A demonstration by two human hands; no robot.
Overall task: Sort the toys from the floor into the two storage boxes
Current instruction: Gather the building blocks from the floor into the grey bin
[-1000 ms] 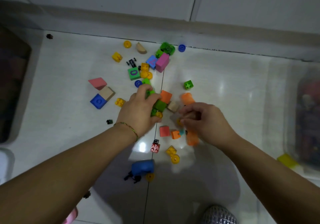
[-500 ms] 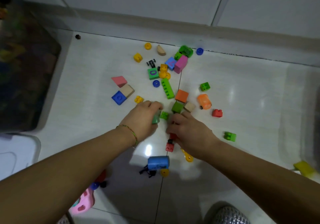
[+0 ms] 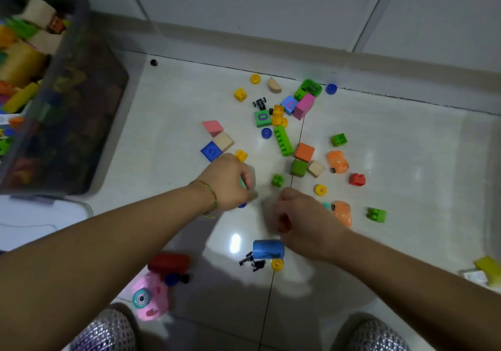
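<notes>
Left hand (image 3: 230, 185): curled round a green piece (image 3: 242, 182).
Right hand (image 3: 303, 223): pinching a red piece (image 3: 284, 224).
Purpose: probably gathering handfuls for the storage box (image 3: 89, 101), upper left.

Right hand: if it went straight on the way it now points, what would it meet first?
Probably the left hand, gripping a green piece: the right hand, curled round a small red piece, points forward-left, and only bare tile lies between them. Height unclear.

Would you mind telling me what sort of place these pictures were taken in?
Most likely a room in a home, perhaps a child's play corner: toy blocks lie scattered over glossy white floor tiles, and a translucent storage box at the left is full of toys.
</notes>
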